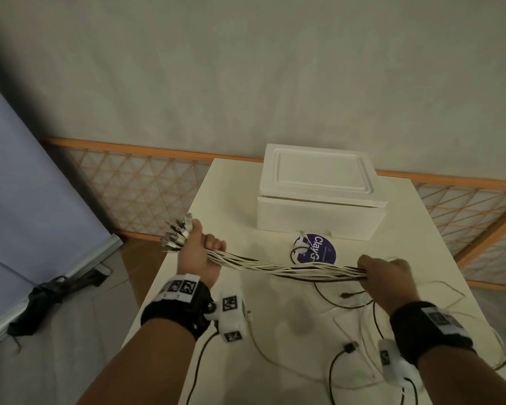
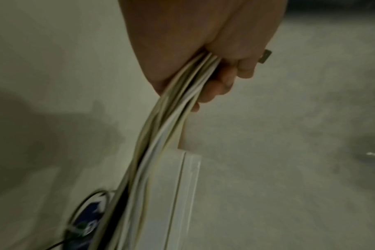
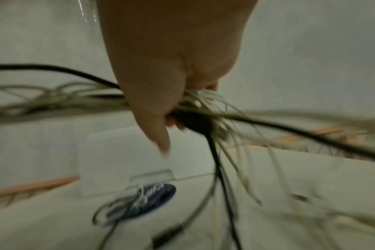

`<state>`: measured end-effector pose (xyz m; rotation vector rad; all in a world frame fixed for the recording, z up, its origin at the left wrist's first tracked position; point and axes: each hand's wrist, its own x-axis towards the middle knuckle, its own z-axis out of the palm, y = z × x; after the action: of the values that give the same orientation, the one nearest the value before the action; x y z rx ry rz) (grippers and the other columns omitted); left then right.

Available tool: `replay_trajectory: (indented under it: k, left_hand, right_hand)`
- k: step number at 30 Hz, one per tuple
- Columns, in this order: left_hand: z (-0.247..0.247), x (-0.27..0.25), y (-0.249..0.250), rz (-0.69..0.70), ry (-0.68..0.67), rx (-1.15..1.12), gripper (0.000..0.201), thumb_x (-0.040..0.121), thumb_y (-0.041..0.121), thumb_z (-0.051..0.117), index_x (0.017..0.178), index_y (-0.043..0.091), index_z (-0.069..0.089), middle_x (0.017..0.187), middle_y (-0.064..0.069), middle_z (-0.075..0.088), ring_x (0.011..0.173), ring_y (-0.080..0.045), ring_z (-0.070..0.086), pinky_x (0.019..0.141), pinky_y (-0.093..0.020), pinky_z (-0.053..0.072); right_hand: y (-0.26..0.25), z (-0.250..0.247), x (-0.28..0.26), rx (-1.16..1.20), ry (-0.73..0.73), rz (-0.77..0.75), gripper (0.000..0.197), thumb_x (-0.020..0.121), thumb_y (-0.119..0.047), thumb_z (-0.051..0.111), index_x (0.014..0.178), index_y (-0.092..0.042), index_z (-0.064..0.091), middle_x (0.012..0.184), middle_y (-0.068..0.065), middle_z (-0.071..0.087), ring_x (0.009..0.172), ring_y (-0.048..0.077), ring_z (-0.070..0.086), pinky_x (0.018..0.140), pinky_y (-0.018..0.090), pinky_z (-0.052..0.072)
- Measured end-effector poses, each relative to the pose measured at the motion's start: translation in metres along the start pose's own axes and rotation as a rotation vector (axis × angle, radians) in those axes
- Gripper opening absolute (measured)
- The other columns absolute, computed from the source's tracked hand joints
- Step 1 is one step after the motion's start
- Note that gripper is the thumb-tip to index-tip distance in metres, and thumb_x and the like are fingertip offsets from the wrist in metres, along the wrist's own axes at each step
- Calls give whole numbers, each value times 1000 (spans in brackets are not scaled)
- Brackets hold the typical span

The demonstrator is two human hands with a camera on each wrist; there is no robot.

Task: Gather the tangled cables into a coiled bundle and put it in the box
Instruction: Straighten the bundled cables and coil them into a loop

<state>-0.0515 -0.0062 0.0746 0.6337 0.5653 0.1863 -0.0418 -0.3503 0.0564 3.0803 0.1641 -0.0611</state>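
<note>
Head view: the left hand (image 1: 197, 252) and right hand (image 1: 384, 277) clench a stretched bundle of white and black cables (image 1: 289, 268) mid-frame, below the lidded white foam box (image 1: 319, 197) on the cream tabletop (image 1: 275, 317).

Left wrist view: fingers (image 2: 225, 79) curl around the strands.

Right wrist view: blurred, the fist is clamped on the bundle.

The gathering step is under way; next, I judge, comes looping the length into a coil.

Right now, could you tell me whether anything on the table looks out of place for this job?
Yes: the white box has its lid on, so the cables stretched between the left hand and right hand cannot go in yet.
</note>
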Motion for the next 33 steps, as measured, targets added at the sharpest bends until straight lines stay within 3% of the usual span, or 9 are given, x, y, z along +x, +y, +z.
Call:
replay_trajectory:
  k: [2,4,6,8,12,16,21,24,33]
  left_hand:
    - [0,-2,-20,-22,-47,55,27,91,43,53,72,25,47,52,7,45,53,-10,41,69,-28,41]
    - [5,-9,-35,-24,-84,110,18,86,43,57,78,28,52,61,8,54,62,-10,45,74,-29,41]
    - [13,-15,-45,-21,-128,129,16,81,43,59,76,28,57,68,8,59,67,-10,48,72,-28,40]
    - [20,-20,-51,-55,-165,169,29,86,45,56,66,25,66,72,6,60,69,-11,53,67,-27,42]
    - [23,-26,-51,-140,-259,234,41,77,54,58,90,17,66,86,-11,56,82,-29,58,77,-44,47]
    - [9,-21,-40,-75,-309,322,49,74,58,61,103,18,64,93,-8,54,100,-31,52,84,-46,48]
    - [8,-26,-37,-43,-431,472,40,85,46,47,103,13,60,91,-7,68,95,-21,62,79,-30,55]
    - [13,-31,-37,14,-442,522,36,89,42,49,102,11,61,96,-10,65,101,-23,59,88,-34,51]
    - [16,-29,-44,93,-237,542,25,90,37,59,81,18,73,94,-1,73,98,-23,65,92,-45,51]
  right_hand:
    - [-4,-14,1,-59,-349,3,77,69,-50,71,135,-28,37,130,2,52,128,23,45,109,59,17]
    - [-24,-35,5,86,-501,-117,108,67,-45,79,150,-24,13,152,3,27,142,24,21,114,51,7]
    - [-62,-55,7,477,-306,-287,85,77,-27,74,147,-22,27,149,-2,33,137,17,29,113,27,20]
    - [-103,-70,7,733,-219,-392,57,82,-12,63,136,-24,48,134,-5,52,123,11,48,105,24,36]
    - [-152,-77,10,984,-494,-437,53,64,-20,51,114,-10,64,114,10,66,107,23,60,98,42,46]
    - [-151,-77,22,1337,-770,-288,57,67,-23,48,116,0,64,118,18,64,104,22,59,100,40,39]
    - [-170,-76,28,693,-410,-607,24,84,-31,65,89,-8,62,90,9,64,80,20,58,71,32,43]
    - [-174,-72,26,716,-383,-600,22,77,-21,66,89,-5,59,89,12,60,74,20,56,67,38,48]
    - [-179,-46,11,791,-245,-406,48,76,-25,72,120,-18,53,101,-2,64,85,13,57,72,25,43]
